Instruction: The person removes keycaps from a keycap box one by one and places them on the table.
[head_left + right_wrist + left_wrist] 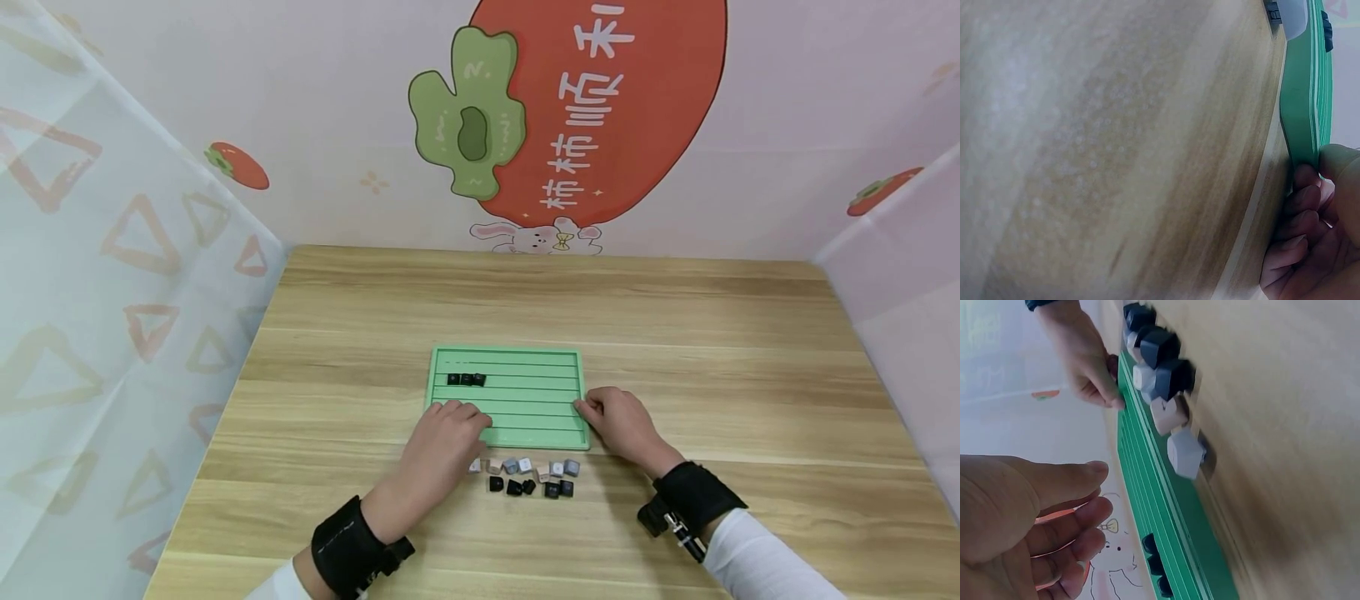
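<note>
A green ridged board (525, 408) lies on the table, with three black keycaps (467, 379) side by side in one of its upper rows. My left hand (446, 442) hovers over the board's lower left part; in the left wrist view its fingers (1088, 540) are loosely bent, with nothing between them and the thumb. At the board's right edge, my right hand (622, 425) pinches the rim between thumb and forefinger, as the right wrist view also shows. Just below the board lie several white, grey and pinkish keycaps (525, 466), one partly hidden by the left hand.
Nearer to me, several black keycaps (514, 488) form a loose second row. The wooden table (712, 333) reaches back to a printed backdrop (322, 100), and patterned sheets (90, 333) hang on both sides.
</note>
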### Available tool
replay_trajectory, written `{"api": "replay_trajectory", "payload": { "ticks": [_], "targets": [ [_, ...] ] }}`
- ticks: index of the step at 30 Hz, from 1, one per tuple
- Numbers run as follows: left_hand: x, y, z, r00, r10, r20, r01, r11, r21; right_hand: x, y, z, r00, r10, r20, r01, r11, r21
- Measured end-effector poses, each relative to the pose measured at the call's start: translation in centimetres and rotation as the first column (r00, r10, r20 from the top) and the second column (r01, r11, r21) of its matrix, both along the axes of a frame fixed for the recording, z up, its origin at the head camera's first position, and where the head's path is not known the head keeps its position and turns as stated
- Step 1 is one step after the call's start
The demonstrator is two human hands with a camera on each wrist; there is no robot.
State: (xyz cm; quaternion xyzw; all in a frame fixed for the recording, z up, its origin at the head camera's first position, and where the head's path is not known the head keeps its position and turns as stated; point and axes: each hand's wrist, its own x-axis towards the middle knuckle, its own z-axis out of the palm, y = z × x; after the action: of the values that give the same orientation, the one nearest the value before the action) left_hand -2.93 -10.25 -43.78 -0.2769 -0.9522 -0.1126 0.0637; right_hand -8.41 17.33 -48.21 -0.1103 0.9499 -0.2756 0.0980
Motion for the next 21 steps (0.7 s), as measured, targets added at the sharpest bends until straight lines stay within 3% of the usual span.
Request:
{"api": "replay_trajectory", "payload": {
  "ticks": [11,21],
  "targets": [
    [-1.8,-0.1,0.1,0.999,0.04,-0.009,-0.04,0.999,0.012,0.0,0.0,-0.1,1.0,0.005,-0.007,-0.005,1.0,-0.008],
    [-2.5,-0.1,-0.2,0.999,0.045,-0.022,-0.045,0.999,0.011,0.0,0.0,-0.1,1.0,0.008,-0.008,-0.008,1.0,-0.005]
  ]
}}
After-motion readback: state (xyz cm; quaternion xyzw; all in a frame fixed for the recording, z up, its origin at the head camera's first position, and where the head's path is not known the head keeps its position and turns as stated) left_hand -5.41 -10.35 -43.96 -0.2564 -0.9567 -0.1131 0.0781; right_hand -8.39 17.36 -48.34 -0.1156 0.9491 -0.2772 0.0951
